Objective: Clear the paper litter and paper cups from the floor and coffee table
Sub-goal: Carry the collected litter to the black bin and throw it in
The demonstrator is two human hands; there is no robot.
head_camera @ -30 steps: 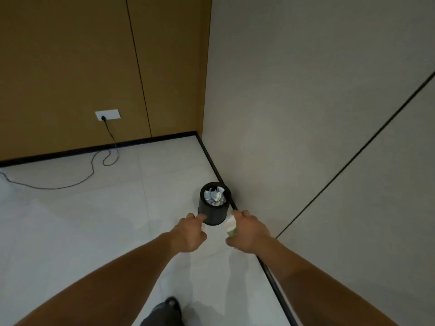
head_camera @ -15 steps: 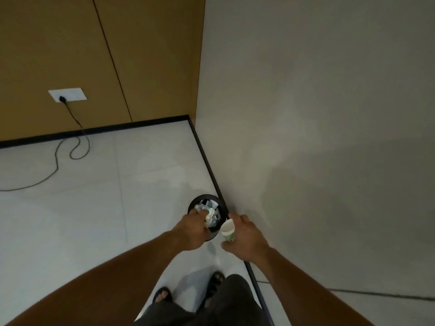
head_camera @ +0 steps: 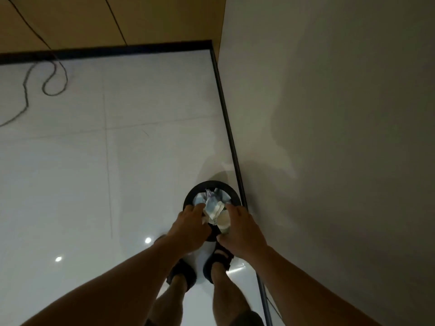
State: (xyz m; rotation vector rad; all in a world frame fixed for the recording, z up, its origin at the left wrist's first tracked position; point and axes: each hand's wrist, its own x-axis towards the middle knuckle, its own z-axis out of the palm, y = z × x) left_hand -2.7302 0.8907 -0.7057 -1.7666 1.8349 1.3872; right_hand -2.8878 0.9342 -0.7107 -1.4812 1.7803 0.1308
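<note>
Over the black floor bin (head_camera: pixel 211 184), both hands hover.
The left hand (head_camera: pixel 188 228) pinches crumpled paper (head_camera: pixel 211 209); the right hand (head_camera: pixel 242 234) grips a paper cup (head_camera: pixel 223 220).

Both arms are bare from the lower edge of the view up to the left hand (head_camera: pixel 190 229) and the right hand (head_camera: pixel 242 234). The legs are bare too, below dark shorts (head_camera: pixel 249 319) that just show at the bottom edge. Each foot wears a black open sandal with broad straps, the left sandal (head_camera: pixel 182 275) and the right sandal (head_camera: pixel 221 258).
</note>
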